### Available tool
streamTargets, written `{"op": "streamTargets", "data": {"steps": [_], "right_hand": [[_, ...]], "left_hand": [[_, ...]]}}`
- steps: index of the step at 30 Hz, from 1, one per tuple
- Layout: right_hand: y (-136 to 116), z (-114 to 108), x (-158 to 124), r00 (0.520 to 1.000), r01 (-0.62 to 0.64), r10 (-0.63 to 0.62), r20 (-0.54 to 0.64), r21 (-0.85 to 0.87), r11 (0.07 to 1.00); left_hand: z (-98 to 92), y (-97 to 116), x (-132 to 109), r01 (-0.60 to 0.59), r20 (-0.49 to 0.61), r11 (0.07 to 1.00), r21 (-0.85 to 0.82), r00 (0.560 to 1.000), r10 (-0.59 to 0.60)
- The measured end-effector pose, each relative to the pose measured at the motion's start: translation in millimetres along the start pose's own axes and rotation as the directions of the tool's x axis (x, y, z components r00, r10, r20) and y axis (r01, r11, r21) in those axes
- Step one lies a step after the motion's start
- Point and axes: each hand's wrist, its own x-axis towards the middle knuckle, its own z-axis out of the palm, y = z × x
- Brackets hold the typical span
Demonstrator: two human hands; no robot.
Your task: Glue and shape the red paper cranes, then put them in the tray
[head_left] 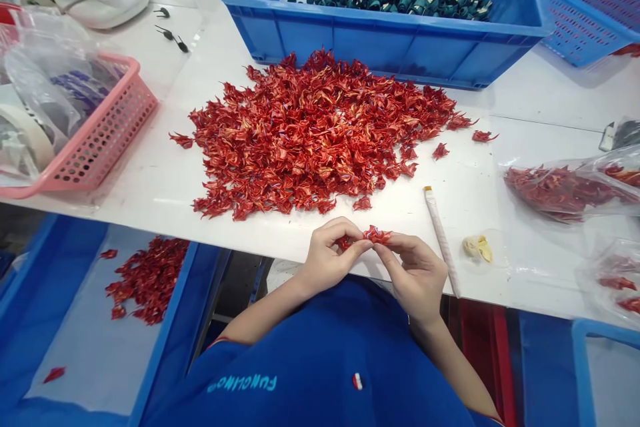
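Note:
A big heap of small red folded paper pieces [320, 130] lies in the middle of the white table [165, 180]. At the table's near edge my left hand [327, 257] and my right hand [413, 273] meet, both pinched on one red folded piece [373, 235] held between their fingertips. A thin white stick [441, 237] lies on the table just right of my right hand, with a small yellowish lump [477, 248] beside it.
A blue crate [390, 40] of dark green folded pieces stands behind the heap. A pink basket [100, 140] with plastic bags sits at left, clear bags of red pieces [565, 190] at right. A blue bin [165, 340] below the table holds more red pieces.

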Motion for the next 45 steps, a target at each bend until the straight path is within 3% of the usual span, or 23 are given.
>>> {"op": "streamTargets", "data": {"steps": [4, 9, 15, 18, 21, 24, 26, 28, 30, 32, 35, 38, 40, 42, 45], "right_hand": [[4.6, -0.7, -5.9, 0.995, 0.097, -0.096, -0.040, 0.008, 0.995], [6.8, -4.5, -1.9, 0.979, 0.205, -0.205, -0.009, 0.046, 0.978], [4.5, 3.3, 5.3, 0.998, 0.058, -0.059, -0.003, 0.181, 0.982], [3.7, 7.1, 6.6, 1.000, -0.010, 0.004, 0.031, 0.208, 0.978], [2.3, 8.0, 10.2, 0.993, -0.065, 0.044, 0.107, 0.203, 0.977], [0.8, 7.6, 19.4, 0.978, -0.095, 0.080, 0.195, 0.073, 0.993], [1.6, 8.1, 27.6, 0.980, -0.033, 0.048, 0.193, -0.082, 0.996], [5.0, 10.2, 35.0, 0.986, 0.109, -0.067, 0.154, -0.280, 0.954], [10.6, 13.8, 39.6, 0.962, 0.268, -0.208, 0.175, -0.475, 0.838], [16.6, 18.0, 41.1, 0.923, 0.384, -0.283, 0.260, -0.607, 0.695], [22.9, 21.5, 39.9, 0.901, 0.433, -0.297, 0.315, -0.669, 0.604], [24.2, 19.0, 38.6, 0.921, 0.389, -0.264, 0.287, -0.626, 0.676], [22.7, 15.0, 38.3, 0.940, 0.333, -0.218, 0.264, -0.554, 0.763], [19.7, 10.3, 38.0, 0.962, 0.233, -0.141, 0.232, -0.439, 0.868], [13.5, 2.9, 36.9, 0.977, -0.025, 0.059, 0.207, -0.165, 0.986]], "left_hand": [[1.6, 2.4, -2.7, -0.226, -0.043, 0.971, 0.079, 0.972, 0.230], [3.5, 2.3, -4.6, -0.332, -0.060, 0.929, 0.163, 0.936, 0.346], [-0.9, -11.1, -2.2, -0.460, -0.014, 0.831, 0.312, 0.872, 0.489], [-5.1, -14.7, -3.6, -0.473, 0.013, 0.819, 0.325, 0.868, 0.496], [-9.7, -14.9, -5.1, -0.410, 0.016, 0.865, 0.288, 0.906, 0.424], [-14.7, -14.1, -4.7, -0.265, -0.040, 0.933, 0.242, 0.958, 0.283], [-18.5, -13.6, -3.7, -0.147, -0.113, 0.972, 0.186, 0.979, 0.170], [-22.1, -12.7, -2.7, 0.000, -0.163, 0.999, 0.039, 0.987, 0.007], [-24.9, -11.3, -1.6, 0.187, -0.124, 0.962, -0.201, 0.969, -0.214], [-26.7, -9.3, 0.0, 0.357, -0.018, 0.834, -0.421, 0.916, -0.402], [-28.3, -6.3, 3.5, 0.481, 0.096, 0.639, -0.600, 0.836, -0.540], [-28.8, -4.3, 6.5, 0.510, 0.148, 0.529, -0.678, 0.799, -0.582], [-27.9, -3.3, 7.2, 0.514, 0.161, 0.504, -0.694, 0.793, -0.587], [-26.1, -2.7, 6.7, 0.516, 0.152, 0.519, -0.681, 0.793, -0.590], [-21.9, -3.1, 4.3, 0.532, 0.114, 0.603, -0.595, 0.798, -0.591]]}}
